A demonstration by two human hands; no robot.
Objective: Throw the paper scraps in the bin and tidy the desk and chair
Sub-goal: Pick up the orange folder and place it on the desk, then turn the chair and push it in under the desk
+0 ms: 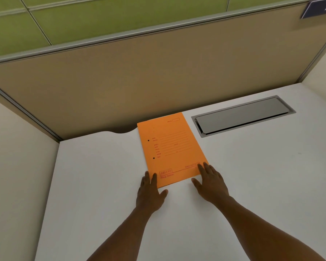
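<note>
An orange file folder (169, 147) with red print lies flat on the white desk (102, 176), its far end against the partition. My left hand (150, 191) rests flat at the folder's near left corner, fingertips on its edge. My right hand (210, 182) rests flat at the near right corner, fingertips touching the folder. Both hands have fingers spread and grip nothing. No paper scraps, bin or chair are in view.
A beige cubicle partition (139, 72) walls the desk's far side and left. A grey metal cable hatch (243, 115) is set in the desk to the right of the folder. A dark sign (320, 8) hangs at the top right.
</note>
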